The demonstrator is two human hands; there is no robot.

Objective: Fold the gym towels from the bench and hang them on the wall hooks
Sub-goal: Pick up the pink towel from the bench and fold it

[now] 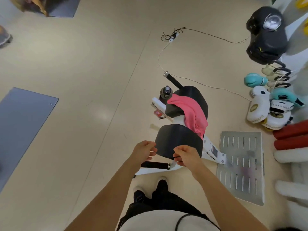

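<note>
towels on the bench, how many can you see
1: a pink cloth towel draped over the far black padded bench cushion, hanging down towards the near cushion. Neither the left hand nor the right hand holds one. Others may be hidden.

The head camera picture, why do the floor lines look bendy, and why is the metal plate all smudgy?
Head view: the wide-angle lens bows the floor seams; the metal plate and the white rolls near it are blurred, probably by motion, while the pink towel on the bench stays fairly sharp; a soft glare spot shines on the floor.
</note>
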